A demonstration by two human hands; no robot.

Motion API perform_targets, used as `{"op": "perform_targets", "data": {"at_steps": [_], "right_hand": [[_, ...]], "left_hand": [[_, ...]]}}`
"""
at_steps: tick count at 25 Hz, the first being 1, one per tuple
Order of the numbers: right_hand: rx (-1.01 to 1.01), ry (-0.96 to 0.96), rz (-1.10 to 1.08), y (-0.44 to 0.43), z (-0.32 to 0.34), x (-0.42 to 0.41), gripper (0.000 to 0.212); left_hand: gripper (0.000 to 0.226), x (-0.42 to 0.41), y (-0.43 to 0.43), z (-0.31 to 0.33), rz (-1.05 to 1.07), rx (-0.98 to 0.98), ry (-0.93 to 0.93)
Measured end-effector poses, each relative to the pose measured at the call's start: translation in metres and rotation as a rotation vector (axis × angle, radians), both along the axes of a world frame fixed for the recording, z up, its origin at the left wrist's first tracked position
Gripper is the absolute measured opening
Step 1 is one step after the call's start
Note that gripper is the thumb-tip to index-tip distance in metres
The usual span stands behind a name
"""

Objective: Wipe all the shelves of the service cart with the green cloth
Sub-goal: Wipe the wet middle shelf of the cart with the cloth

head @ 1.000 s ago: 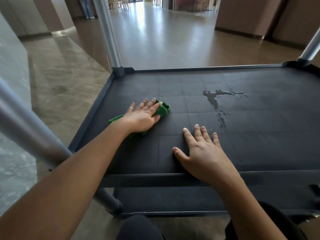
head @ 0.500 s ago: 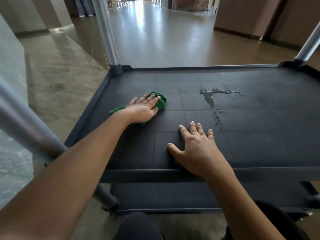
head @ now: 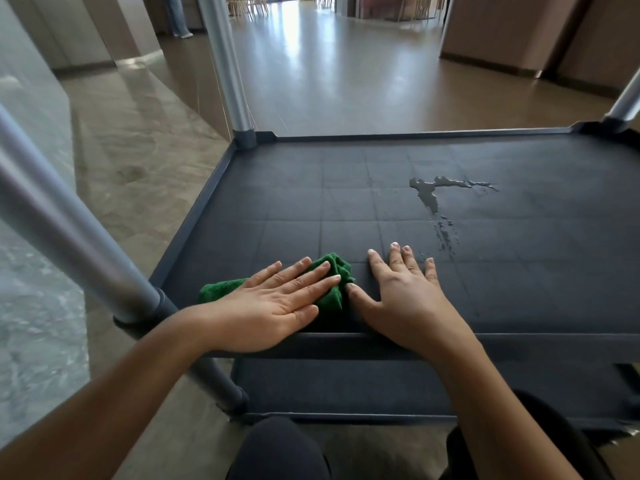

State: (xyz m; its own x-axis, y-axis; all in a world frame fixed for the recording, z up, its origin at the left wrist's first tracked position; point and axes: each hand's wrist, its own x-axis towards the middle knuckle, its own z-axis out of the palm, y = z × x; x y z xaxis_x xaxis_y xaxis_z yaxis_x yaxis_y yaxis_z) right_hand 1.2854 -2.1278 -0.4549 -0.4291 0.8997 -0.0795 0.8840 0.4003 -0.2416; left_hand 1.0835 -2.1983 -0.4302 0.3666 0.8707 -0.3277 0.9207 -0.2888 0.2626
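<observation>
One service cart is in view, with two of its dark shelves showing: the shelf [head: 519, 289] under the hands and a lower shelf [head: 346, 386] beneath it. Three grey metal posts rise from the corners, one [head: 69, 230] on the near left, one [head: 227, 71] on the far left and one [head: 627, 98] on the far right. One puddle [head: 429, 195] of clear liquid lies on the upper shelf, with a trail of small droplets [head: 445, 237] running from it toward the person. There is one green cloth [head: 334, 277], bunched up and lying on that shelf on the person's side of the puddle and to its left. Two bare hands are in view. The left hand [head: 277, 299] lies palm down on the cloth, its fingers straight, close together and pressing flat, pointing up and to the right toward the puddle; green cloth shows beyond the fingertips and behind the wrist. The right hand [head: 405, 296] rests flat on the bare shelf just beside the cloth, nearer the puddle, with fingers straight and slightly spread and gripping nothing. Its fingertips sit near the end of the droplet trail, and its thumb reaches the cloth's right edge. Two knees in dark trousers, one [head: 277, 448] on the left and one [head: 502, 441] on the right, show below the cart.
</observation>
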Motion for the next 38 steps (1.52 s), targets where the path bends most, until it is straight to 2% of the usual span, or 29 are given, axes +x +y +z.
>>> {"op": "perform_targets", "data": {"at_steps": [5, 11, 16, 22, 27, 31, 34, 38], "right_hand": [[-0.024, -0.036, -0.009, -0.004, 0.004, -0.001, 0.087], [0.002, -0.041, -0.006, -0.007, 0.004, -0.004, 0.09], [0.019, -0.015, -0.012, -0.004, 0.005, -0.007, 0.088], [0.022, 0.056, -0.022, -0.004, 0.007, -0.006, 0.07], [-0.005, 0.098, -0.045, 0.0, 0.005, -0.007, 0.057], [-0.03, 0.211, -0.086, 0.0, 0.004, -0.006, 0.054], [-0.04, 0.204, -0.092, 0.0, 0.002, -0.005, 0.052], [-0.059, 0.181, -0.092, -0.004, 0.003, -0.005, 0.055]], "left_hand": [[0.047, -0.005, 0.044, -0.004, 0.102, -0.01, 0.045], [0.051, -0.018, 0.152, -0.002, 0.294, 0.035, 0.129], [0.051, -0.02, 0.19, 0.001, 0.394, 0.074, 0.109], [0.054, -0.013, 0.15, 0.005, 0.312, 0.049, 0.058], [0.054, -0.004, 0.067, 0.002, 0.108, 0.037, 0.031], [0.047, 0.001, 0.012, 0.002, -0.026, 0.004, 0.001], [0.045, 0.008, 0.0, 0.004, -0.069, -0.03, -0.015], [0.047, 0.014, 0.018, -0.002, -0.024, 0.046, 0.051]]}}
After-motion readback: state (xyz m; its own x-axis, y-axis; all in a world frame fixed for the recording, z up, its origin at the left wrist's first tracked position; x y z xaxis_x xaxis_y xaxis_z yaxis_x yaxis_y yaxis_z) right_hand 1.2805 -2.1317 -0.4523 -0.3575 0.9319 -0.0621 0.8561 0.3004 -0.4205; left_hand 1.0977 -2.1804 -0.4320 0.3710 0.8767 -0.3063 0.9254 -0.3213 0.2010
